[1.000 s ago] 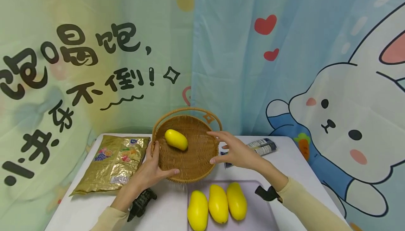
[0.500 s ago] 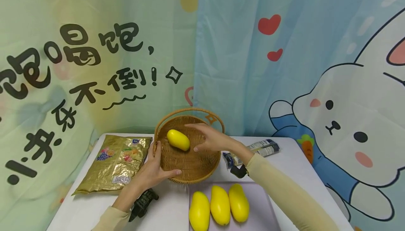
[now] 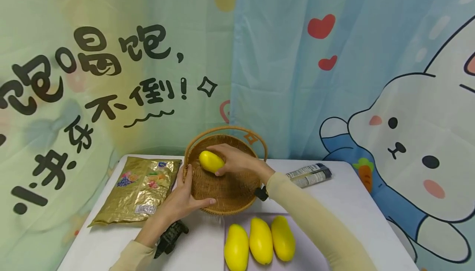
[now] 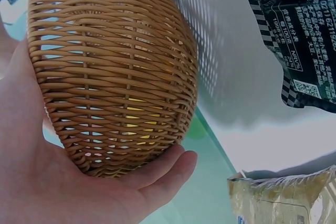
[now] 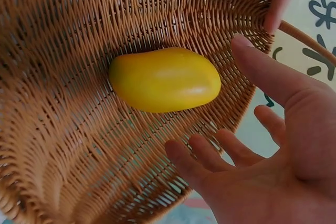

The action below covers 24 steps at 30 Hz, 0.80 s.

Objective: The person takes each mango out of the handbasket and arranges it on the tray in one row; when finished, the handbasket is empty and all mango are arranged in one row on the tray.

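A round wicker basket (image 3: 226, 199) with an arched handle is tilted so that its inside faces me. My left hand (image 3: 182, 201) grips it by its left side, thumb toward the front rim and fingers around the outer wall. Inside lies one yellow mango (image 5: 165, 80). My right hand (image 5: 262, 150) reaches into the basket beside this mango, fingers and thumb spread; the right wrist view shows a gap between the fingertips and the fruit. In the left wrist view, yellow shows through the woven wall (image 4: 115, 77).
Three more yellow mangoes (image 3: 261, 241) lie in a row on a pale purple tray (image 3: 306, 260) at the front. A gold foil bag (image 3: 137, 190) is on the table's left. Dark printed packets (image 3: 309, 175) lie at the right, and a printed curtain (image 3: 274, 77) hangs behind.
My right hand has moved left from the basket's right rim to the mango inside. My left hand keeps its grip on the basket. The head view has shifted slightly right.
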Each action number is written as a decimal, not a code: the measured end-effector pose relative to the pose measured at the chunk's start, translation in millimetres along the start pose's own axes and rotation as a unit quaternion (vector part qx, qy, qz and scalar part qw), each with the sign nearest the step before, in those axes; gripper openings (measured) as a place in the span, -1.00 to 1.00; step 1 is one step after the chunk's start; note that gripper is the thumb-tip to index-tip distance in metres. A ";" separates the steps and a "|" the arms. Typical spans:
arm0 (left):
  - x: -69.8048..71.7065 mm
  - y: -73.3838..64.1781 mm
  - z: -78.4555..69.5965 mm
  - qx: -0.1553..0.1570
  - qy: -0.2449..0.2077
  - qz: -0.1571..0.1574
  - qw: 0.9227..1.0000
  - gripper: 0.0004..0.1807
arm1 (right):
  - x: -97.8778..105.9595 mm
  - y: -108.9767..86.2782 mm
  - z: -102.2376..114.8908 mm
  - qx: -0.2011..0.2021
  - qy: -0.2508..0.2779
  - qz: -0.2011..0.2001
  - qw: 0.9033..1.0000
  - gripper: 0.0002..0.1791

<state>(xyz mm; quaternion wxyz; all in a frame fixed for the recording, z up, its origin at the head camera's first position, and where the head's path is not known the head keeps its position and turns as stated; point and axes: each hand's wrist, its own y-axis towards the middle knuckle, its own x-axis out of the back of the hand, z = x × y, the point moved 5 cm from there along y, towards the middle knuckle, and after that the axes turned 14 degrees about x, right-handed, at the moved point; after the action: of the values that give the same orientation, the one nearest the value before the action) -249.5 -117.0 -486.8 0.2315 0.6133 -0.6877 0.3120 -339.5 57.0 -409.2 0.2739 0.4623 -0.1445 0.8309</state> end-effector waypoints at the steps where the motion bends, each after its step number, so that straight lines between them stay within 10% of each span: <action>1: -0.1 0.2 -0.1 0.000 0.001 0.000 1.000 0.50 | -1.9 3.6 -1.3 -0.005 0.000 0.004 1.000 -0.06; 24: -0.5 1.2 -1.0 0.006 -0.015 0.002 1.000 0.53 | -29.7 40.6 -16.5 -0.058 -0.046 0.062 0.995 -0.10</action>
<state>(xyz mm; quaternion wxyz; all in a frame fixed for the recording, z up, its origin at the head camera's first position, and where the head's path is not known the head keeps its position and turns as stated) -250.6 -115.9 -486.6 0.2172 0.6178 -0.6905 0.3072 -362.3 22.8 -442.5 0.2407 0.4738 -0.2333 0.8144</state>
